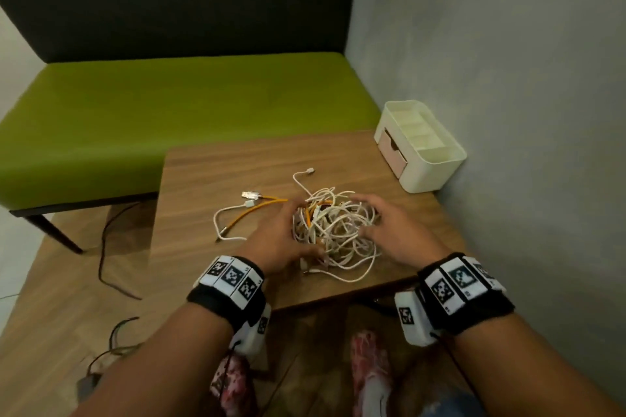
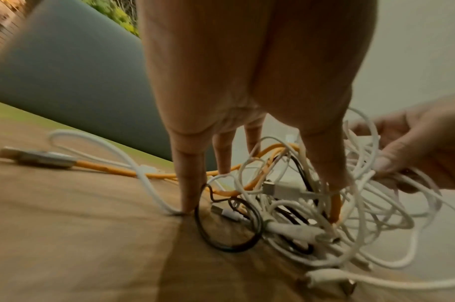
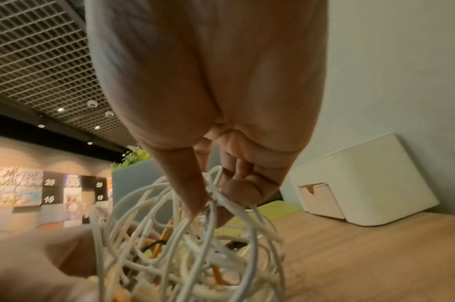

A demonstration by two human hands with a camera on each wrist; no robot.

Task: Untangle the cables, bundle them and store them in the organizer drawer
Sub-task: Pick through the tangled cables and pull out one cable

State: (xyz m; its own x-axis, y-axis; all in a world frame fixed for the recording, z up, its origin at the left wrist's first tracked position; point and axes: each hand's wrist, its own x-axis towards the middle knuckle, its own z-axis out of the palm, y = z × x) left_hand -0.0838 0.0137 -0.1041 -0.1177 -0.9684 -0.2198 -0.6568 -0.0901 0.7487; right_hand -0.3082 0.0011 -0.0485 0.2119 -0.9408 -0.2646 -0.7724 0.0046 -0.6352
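A tangle of cables [image 1: 333,227], mostly white with 1 orange cable [image 1: 267,205] and a thin black cable [image 2: 228,235] running through it, lies on the wooden table [image 1: 210,186] near its front edge. The left hand [image 1: 281,240] sits at the left side of the tangle, fingers spread and pointing down, its fingertips [image 2: 190,202] pressing among the strands and onto the tabletop without curling round any cable. The right hand [image 1: 389,230] is at the right side, thumb and fingers pinching a few white strands [image 3: 221,196] at the top of the pile. The orange cable's metal USB plug [image 1: 249,195] lies clear on the table to the left. The cream organizer [image 1: 437,162] stands at the far right corner against the wall, well apart from the cables, its pink drawer [image 1: 389,149] slightly pulled out.
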